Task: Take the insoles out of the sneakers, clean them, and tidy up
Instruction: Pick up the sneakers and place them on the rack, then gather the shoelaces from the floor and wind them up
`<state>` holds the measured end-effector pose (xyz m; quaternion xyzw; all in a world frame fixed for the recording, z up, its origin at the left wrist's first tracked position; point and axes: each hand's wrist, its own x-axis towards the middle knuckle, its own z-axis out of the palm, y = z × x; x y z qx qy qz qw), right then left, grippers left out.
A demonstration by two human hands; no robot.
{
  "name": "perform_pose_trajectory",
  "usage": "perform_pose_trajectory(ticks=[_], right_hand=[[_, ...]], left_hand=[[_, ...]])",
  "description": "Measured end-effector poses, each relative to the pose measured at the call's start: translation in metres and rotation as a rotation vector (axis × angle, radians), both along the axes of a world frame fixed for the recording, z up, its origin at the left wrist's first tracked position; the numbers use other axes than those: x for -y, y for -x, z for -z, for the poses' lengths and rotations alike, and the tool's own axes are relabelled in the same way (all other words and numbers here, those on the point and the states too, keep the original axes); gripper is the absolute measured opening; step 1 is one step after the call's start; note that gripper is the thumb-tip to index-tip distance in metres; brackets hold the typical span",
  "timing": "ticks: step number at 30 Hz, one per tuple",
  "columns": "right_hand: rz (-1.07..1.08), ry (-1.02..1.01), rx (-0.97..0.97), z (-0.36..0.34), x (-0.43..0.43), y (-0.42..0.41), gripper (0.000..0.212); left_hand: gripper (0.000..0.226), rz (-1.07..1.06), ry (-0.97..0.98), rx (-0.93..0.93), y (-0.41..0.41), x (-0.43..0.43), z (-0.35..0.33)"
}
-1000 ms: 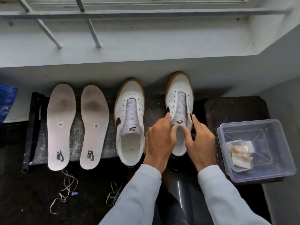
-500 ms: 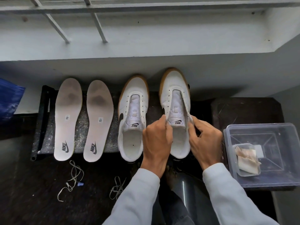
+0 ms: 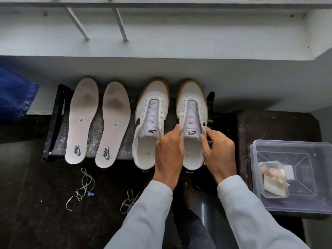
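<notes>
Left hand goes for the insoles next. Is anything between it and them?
Yes. The left hand, pinching the right sneaker at its collar, has the left sneaker standing between it and the nearer insole. The farther insole lies beyond, on the same black stand. Nothing lies on either insole.

The left hand (image 3: 168, 155) hides part of the right sneaker (image 3: 190, 94); the clear box (image 3: 287, 142) is cropped.
</notes>
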<state>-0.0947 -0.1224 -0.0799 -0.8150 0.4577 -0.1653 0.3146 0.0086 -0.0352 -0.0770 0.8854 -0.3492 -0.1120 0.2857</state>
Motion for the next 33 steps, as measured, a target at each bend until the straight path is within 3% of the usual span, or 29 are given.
perform_pose_trajectory(ticks=[5, 11, 23, 28, 33], right_hand=[[-0.110, 0.087, -0.075, -0.019, -0.019, 0.014, 0.050], [-0.332, 0.177, -0.240, -0.025, -0.070, 0.055, 0.064], [-0.546, 0.121, -0.478, 0.035, -0.221, 0.096, 0.078], [-0.696, 0.122, -0.628, 0.099, -0.293, 0.075, 0.076], [-0.852, -0.004, -0.747, 0.185, -0.347, 0.045, 0.073]], left_hand=[[0.050, 0.094, 0.079, -0.067, 0.030, -0.028, -0.010], [0.050, 0.146, 0.074, 0.030, 0.078, -0.102, -0.004], [0.063, 0.066, -0.444, -0.176, 0.110, -0.323, 0.077], [0.063, 0.059, -0.635, -0.240, 0.096, -0.434, 0.120], [0.064, 0.049, -0.709, -0.296, 0.091, -0.500, 0.171]])
